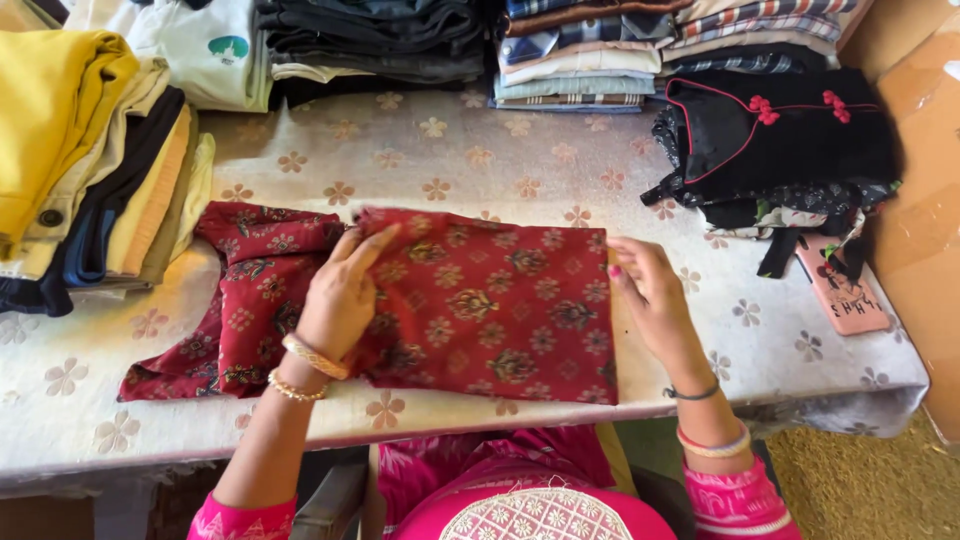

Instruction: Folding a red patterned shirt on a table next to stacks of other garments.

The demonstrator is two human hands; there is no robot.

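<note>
mid-fold on a dark red floral garment [480, 310] lying flat at the front of the table [500, 160]. left hand [342, 295] is open, palm pressing flat on the cloth near the folded edge, with the unfolded part of the garment spread out to the left of it. right hand [648, 290] has fingers narrowed, pinching the right edge of the fold. looks like the fold is being squared up; next move likely needs the loose left part brought over, edges kept aligned. stacks of folded clothes [90, 160] lie at left and back, a black garment [780, 130] at right.
</note>
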